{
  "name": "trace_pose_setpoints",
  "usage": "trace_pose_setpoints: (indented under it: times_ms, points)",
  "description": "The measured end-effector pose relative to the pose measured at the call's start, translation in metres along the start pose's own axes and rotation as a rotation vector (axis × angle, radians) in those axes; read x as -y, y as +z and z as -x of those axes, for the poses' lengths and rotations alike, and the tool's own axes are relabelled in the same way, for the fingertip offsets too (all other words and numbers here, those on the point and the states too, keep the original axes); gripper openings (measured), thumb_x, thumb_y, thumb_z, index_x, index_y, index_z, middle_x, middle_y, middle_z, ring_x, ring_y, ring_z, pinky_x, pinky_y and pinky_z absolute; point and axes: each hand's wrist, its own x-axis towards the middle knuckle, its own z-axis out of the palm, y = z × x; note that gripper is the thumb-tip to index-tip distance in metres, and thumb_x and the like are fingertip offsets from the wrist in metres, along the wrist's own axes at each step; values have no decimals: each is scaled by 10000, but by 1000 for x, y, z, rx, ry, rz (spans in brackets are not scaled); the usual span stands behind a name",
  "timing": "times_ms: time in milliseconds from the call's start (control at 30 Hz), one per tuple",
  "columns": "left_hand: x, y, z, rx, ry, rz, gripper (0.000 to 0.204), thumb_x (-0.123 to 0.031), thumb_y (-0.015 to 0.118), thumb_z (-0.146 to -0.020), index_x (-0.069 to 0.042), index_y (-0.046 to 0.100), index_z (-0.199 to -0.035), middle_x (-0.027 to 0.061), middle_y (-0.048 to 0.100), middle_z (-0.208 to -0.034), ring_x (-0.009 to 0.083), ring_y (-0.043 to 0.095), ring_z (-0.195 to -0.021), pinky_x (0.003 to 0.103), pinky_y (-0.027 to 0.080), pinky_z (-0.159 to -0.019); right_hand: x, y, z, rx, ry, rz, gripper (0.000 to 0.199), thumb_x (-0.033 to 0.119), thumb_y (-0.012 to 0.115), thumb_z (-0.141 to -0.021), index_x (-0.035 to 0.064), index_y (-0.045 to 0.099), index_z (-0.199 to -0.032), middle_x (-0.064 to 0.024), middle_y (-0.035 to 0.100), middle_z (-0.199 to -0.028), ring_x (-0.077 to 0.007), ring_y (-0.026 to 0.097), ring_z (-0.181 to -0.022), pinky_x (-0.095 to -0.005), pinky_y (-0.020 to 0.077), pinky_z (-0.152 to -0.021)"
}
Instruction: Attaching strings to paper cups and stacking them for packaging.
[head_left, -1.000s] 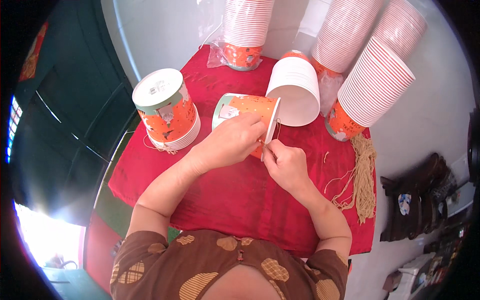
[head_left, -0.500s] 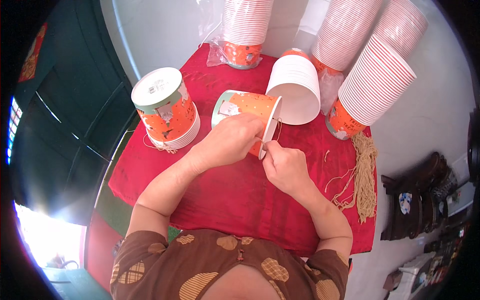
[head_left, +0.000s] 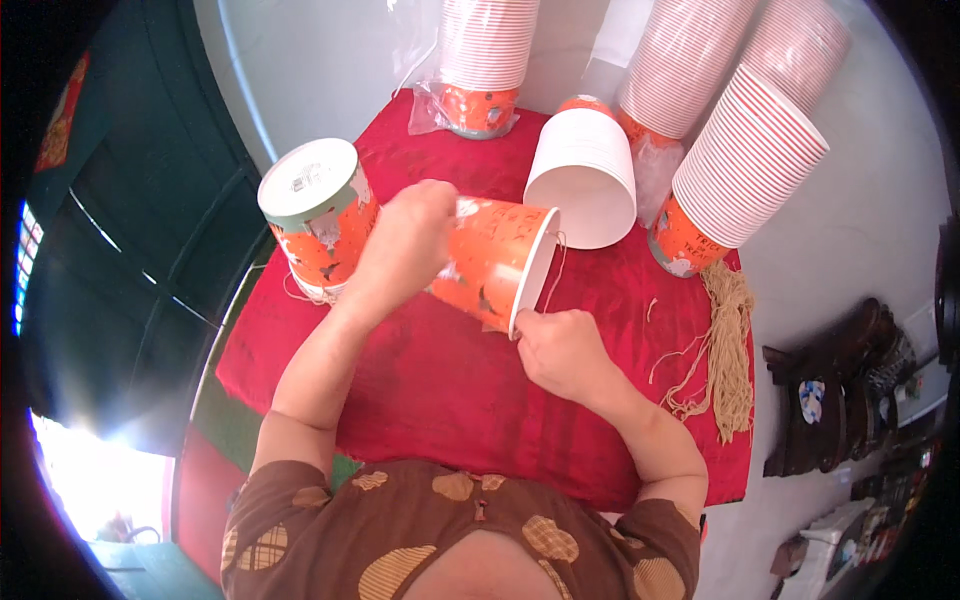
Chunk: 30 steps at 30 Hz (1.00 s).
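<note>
An orange paper bucket (head_left: 495,262) with a white rim lies on its side above the red cloth, its mouth facing right. My right hand (head_left: 565,350) is closed in a pinch at the lower part of that rim. A thin tan string (head_left: 562,262) hangs in a loop from the upper part of the rim. In front of the bucket's base end is my left hand (head_left: 408,240), slightly blurred, with its fingers hidden. Just left of it, an upside-down stack of buckets (head_left: 318,215) stands with string at its lower rims.
A white-sided stack of buckets (head_left: 582,170) lies on its side at the back. Tall nested stacks (head_left: 750,155) lean at the right, and another stack (head_left: 485,60) in plastic stands at the back left. A bundle of tan strings (head_left: 730,350) drapes over the red cloth's (head_left: 420,400) right side.
My left hand has moved from the bucket's rim up and left to its base end. The bucket has turned, its rim's lower edge nearer me. My right hand has shifted slightly toward me.
</note>
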Motion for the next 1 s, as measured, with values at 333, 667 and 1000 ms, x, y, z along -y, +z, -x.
trace_pose_setpoints:
  times_ms: [333,667,1000]
  points:
    - [-3,-6,-1,-108,-4,44,128,-65,625,-883,18,628,-980,162,660,-934,311,645,-906,410,508,-787,8,-23,-8,163,58,-10,131,165,663,-760,51,702,-811,-113,688,-732,-311,661,-620,-431,523,-559]
    - [-18,-15,0,134,-45,113,172,-121,620,-898,9,698,-979,167,698,-917,318,667,-908,414,500,-847,4,5,-8,-43,209,-559,234,225,664,-897,14,641,-799,-143,620,-667,-290,615,-548,-394,469,-511]
    - [-2,-12,-4,50,-210,254,358,-223,636,-931,21,616,-1192,181,654,-1165,305,669,-992,378,537,-861,7,31,-4,-286,-437,-24,134,44,676,-726,45,543,-742,-66,507,-624,-225,562,-516,-339,471,-459]
